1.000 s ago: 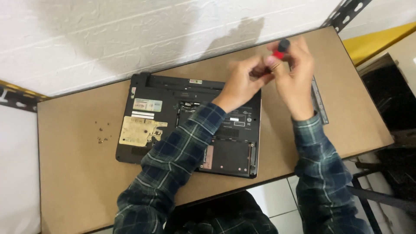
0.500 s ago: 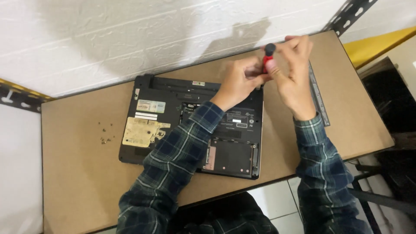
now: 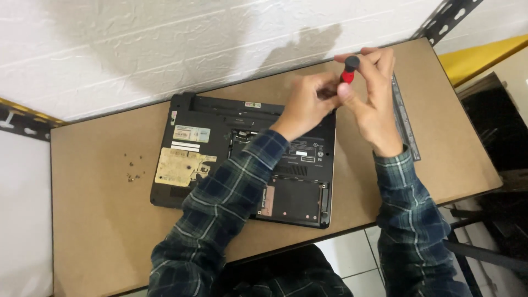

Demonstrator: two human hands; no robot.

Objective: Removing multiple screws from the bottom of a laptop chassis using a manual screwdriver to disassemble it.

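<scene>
My right hand [image 3: 374,104] pinches a small screwdriver [image 3: 347,70] with a red shaft and a black cap, fingers closed around its top. My left hand [image 3: 308,104] is just beside it, its fingertips closed on the lower part of the tool. Under both hands lies an upturned black laptop [image 3: 220,148] on the brown table [image 3: 99,231]. Well left of my hands are some tiny screws [image 3: 132,169].

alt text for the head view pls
Both hands, left and right, hold a red screwdriver over the far right corner of an upturned black laptop on a brown table. Small screws lie left of it.
</scene>
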